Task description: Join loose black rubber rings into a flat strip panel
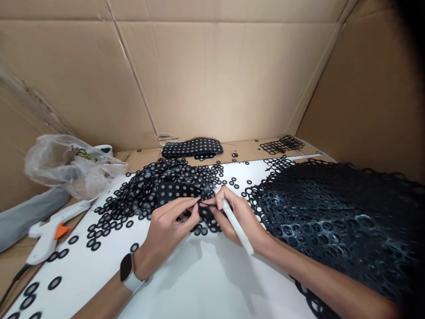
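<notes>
small dark piece (208,204) lies crosswise between the hands, just before the ring heap (146,181), left hand (171,223) pinching its near end, right hand (241,215) gripping a white pen (237,228).

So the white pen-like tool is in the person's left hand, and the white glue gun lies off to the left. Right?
Not quite: the head view shows the white pen-like tool in the right hand, not the left hand. The white glue gun does lie off to the left.
</notes>
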{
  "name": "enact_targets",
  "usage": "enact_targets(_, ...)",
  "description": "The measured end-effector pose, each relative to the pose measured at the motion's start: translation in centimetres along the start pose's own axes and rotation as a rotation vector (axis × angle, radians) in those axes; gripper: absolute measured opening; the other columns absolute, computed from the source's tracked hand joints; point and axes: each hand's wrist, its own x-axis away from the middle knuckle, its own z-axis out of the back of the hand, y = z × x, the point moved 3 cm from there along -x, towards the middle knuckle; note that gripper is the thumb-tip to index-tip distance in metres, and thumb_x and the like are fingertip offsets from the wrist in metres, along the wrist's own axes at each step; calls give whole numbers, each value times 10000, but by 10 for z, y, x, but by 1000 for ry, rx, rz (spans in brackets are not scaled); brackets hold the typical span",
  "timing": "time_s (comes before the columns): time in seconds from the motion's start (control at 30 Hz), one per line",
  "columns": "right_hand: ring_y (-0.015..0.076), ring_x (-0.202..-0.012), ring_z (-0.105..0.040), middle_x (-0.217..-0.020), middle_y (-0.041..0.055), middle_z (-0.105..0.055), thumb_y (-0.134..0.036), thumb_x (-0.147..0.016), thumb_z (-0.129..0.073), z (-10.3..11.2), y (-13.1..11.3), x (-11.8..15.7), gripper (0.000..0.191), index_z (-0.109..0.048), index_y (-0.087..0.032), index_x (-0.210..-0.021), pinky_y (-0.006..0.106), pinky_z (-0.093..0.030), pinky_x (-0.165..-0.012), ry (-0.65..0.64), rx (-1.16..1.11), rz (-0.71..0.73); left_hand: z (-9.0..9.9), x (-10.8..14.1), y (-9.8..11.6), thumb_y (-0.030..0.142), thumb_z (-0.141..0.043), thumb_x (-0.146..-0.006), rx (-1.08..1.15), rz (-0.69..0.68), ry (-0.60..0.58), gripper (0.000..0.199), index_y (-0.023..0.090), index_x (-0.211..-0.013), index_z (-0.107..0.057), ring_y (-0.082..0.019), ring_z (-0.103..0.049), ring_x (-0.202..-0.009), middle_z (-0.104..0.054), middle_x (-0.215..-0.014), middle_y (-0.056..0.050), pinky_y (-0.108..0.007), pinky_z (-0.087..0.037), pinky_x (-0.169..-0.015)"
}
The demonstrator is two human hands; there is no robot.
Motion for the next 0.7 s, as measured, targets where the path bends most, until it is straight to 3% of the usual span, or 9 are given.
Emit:
enact_targets(0.2, 302, -1114, -829, -1082, 25, -830, -151, -965, -684, 2, 3, -8, 284, -456, -320, -977, 402, -596, -891, 1, -2, 101, 0, -6, 0, 131, -751, -1017, -1, -55, -25, 152, 232, -1099, -828, -157, -815, -749, -888, -1008, -24, -265, -684, -715)
enact_targets(0.7, 287, -998, -807, -1021, 19, -820, -143, -890, -701, 6, 1, -11, 303, -468, -318, -973, 381, -570, -826, 40, -30, 80, -2, -4, -11, 178, -766, -985, 6, 47, -62, 90, 246, -1013, -818, -129, -780, -660, -844, -865, 29, -226, -682, -679)
